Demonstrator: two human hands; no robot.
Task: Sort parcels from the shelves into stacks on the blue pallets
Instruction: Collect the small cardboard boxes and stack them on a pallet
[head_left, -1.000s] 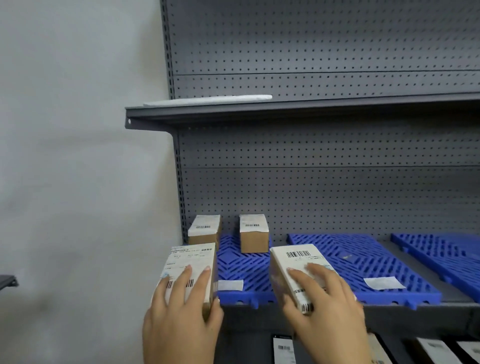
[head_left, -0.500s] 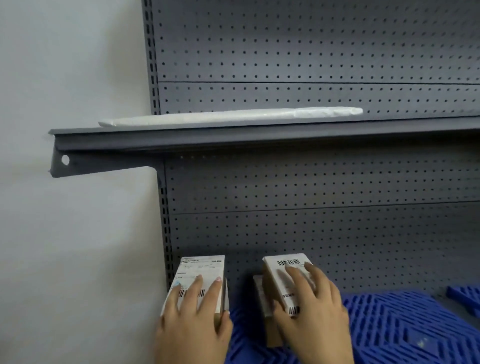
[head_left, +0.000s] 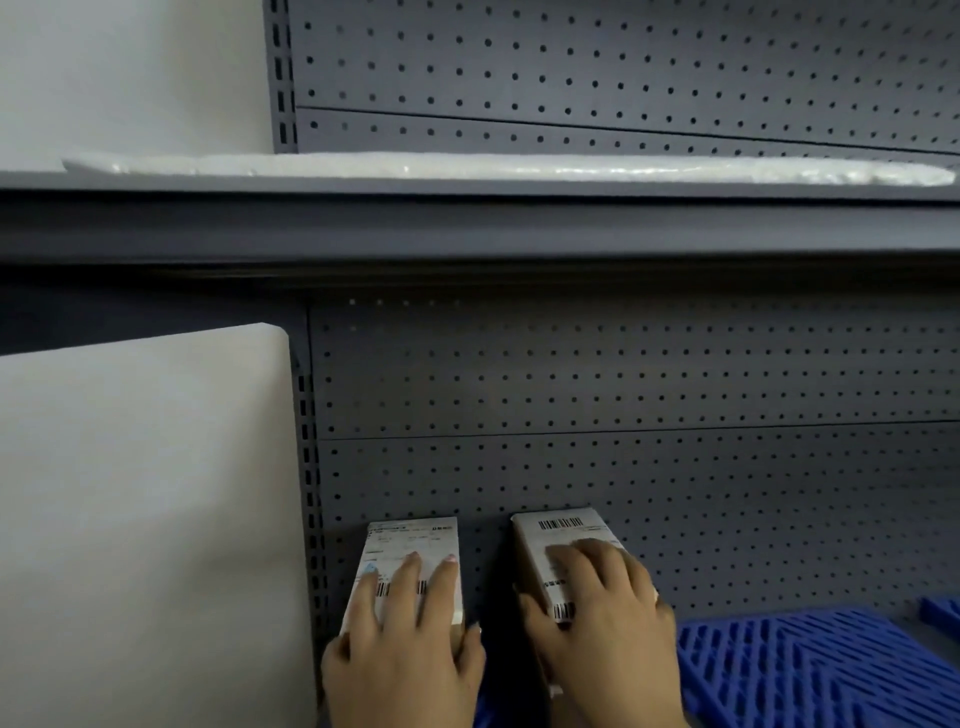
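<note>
My left hand (head_left: 405, 649) grips a small cardboard parcel (head_left: 410, 545) with a white barcode label on top, low in the view by the shelf's left upright. My right hand (head_left: 608, 623) grips a second labelled parcel (head_left: 563, 530) just to its right. Both parcels are held close to the grey pegboard back wall. A blue slatted pallet (head_left: 810, 670) lies on the shelf to the right of my right hand. What is under the two parcels is hidden by my hands.
A grey metal shelf (head_left: 467, 228) crosses the whole view above my hands, with a long flat white plastic mailer (head_left: 493, 169) lying on it. A white wall (head_left: 145, 493) is at the left. Another blue pallet's corner (head_left: 943, 610) shows at the far right.
I have leaned in closer, so the upper shelf now fills the middle of the view. Both hands have carried their parcels forward to the pegboard back wall.
</note>
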